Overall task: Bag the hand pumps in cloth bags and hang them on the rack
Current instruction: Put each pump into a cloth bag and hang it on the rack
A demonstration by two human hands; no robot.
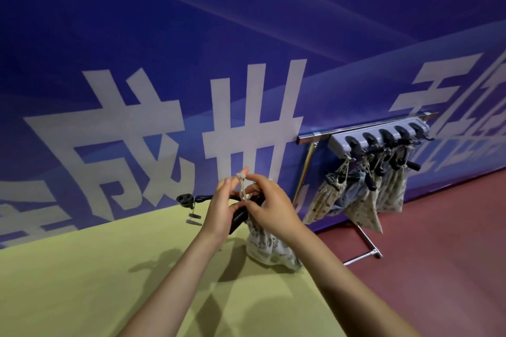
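Two bare hands, the left (221,208) and the right (269,204), are working over one leaf-printed cloth drawstring bag (269,250) on the yellow-green tabletop (82,276). One grey plastic rack (379,135) is showing five black hooks, with roughly five printed cloth bags (364,206) hanging bunched beneath; overlap is blurring the count.

The blue banner (164,35) bears large white Chinese characters, "成" and "世" readable, others cut off.
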